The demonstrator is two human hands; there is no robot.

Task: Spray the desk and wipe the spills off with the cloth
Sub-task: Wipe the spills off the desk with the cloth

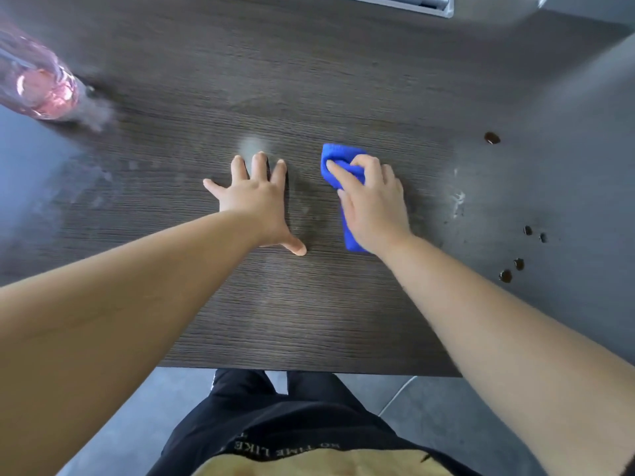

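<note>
Cloth (338, 159): 1, blue, folded into a strip, lying on the surface (309, 321) right of centre. It sits under the right hand (372, 204). One end pokes out past the fingertips toward 11 o'clock, the other shows below the heel of the hand toward 7 o'clock.

Right hand: fingers curled over the cloth, gripping it and pressing it down onto the surface.

Left hand (256, 201): palm down flat on the surface, fingers spread, thumb out, holding nothing. It lies at 9 o'clock of the cloth, near it but not touching.

Dark drops (492, 138): 5 counted. 1 is alone at 2 o'clock of the cloth, and 4 sit in a loose group at 4 o'clock. All are well apart from the cloth.

Whitish smear (457, 200): 1, at 3 o'clock of the right hand, between the hand and the drops.

Spray bottle (37, 87): 1, clear with pink liquid, blurred, at 10 o'clock of the left hand at the frame edge.
</note>
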